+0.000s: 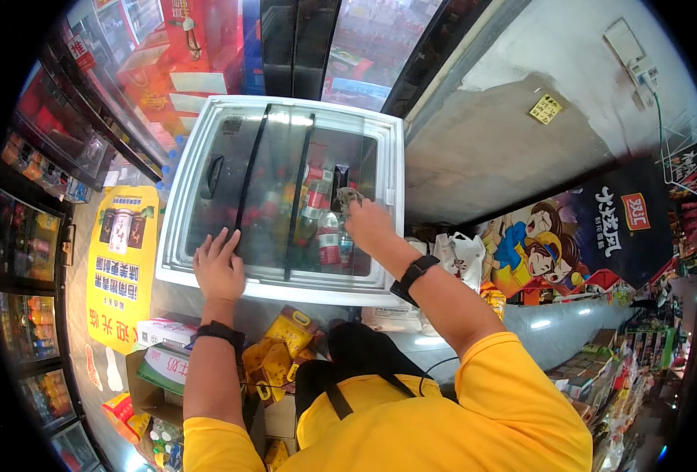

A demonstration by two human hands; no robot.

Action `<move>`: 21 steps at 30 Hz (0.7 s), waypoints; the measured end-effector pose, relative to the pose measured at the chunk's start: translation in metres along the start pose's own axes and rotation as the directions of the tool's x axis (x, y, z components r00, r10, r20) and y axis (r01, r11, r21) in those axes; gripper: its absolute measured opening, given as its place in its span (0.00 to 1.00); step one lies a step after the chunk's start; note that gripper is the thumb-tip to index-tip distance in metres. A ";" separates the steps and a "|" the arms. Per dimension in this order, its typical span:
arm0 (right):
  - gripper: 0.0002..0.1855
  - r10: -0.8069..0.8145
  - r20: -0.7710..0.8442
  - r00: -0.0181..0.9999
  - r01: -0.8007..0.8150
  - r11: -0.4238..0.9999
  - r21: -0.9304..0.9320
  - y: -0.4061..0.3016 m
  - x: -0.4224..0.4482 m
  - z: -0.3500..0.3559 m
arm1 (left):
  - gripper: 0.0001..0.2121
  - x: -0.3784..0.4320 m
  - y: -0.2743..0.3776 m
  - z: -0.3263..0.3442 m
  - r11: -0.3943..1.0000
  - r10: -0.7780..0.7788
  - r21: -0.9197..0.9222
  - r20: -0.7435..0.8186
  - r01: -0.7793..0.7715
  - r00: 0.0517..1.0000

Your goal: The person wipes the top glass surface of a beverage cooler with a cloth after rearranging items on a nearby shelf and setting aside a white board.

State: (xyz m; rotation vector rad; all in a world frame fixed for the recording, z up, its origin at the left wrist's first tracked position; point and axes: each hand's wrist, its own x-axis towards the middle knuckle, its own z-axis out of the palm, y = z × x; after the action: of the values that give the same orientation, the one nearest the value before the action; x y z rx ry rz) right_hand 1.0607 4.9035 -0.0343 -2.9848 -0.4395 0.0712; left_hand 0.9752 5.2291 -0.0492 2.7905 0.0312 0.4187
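A white-framed chest cooler [319,293] with sliding glass lids stands before me. My left hand [219,265] lies with fingers spread on the near left part of the glass lid [221,200], beside a black lid edge. My right hand [367,223] grips a crumpled greyish cloth [348,197] over the right side of the cooler, near a black recessed handle [341,177]. Inside, below the glass, lie plastic drink bottles [328,239], some with red and white labels. A second dark oval handle [211,176] sits in the left lid.
Yellow packages [289,330] and open cardboard boxes [159,369] stand near me at the left. White plastic bags [460,253] are right of the cooler, beside a dark printed banner [596,224]. A wall [478,141] rises at the right; a yellow floor mat [121,265] lies left.
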 end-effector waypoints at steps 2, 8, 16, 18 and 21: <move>0.14 -0.010 -0.017 1.000 0.010 1.000 -0.006 0.001 0.002 0.003 | 0.21 0.000 0.000 -0.001 1.000 0.005 -0.003 -0.006 -0.005 1.000; 0.13 -0.020 -0.015 1.000 0.019 1.000 -0.015 0.001 0.002 0.004 | 0.21 0.000 -0.001 0.000 1.000 0.009 -0.017 -0.021 -0.009 1.000; 0.16 -0.028 -0.006 1.000 0.028 1.000 0.002 0.000 0.001 0.001 | 0.21 0.000 0.001 0.000 1.000 -0.011 0.001 -0.012 0.011 1.000; 0.18 -0.035 -0.006 0.999 0.035 0.999 0.002 -0.002 0.002 -0.002 | 0.21 0.001 0.002 -0.002 1.000 -0.016 -0.005 -0.009 0.016 1.000; 0.20 0.002 0.028 1.000 -0.001 1.000 -0.023 -0.001 0.003 0.002 | 0.21 0.001 0.002 -0.001 1.000 -0.011 0.003 -0.010 0.011 1.000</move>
State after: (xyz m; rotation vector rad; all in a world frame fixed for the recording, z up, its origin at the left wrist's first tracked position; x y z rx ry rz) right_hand 1.0636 4.9054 -0.0362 -3.0103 -0.4446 0.1089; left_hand 0.9757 5.2276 -0.0471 2.7896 0.0498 0.4303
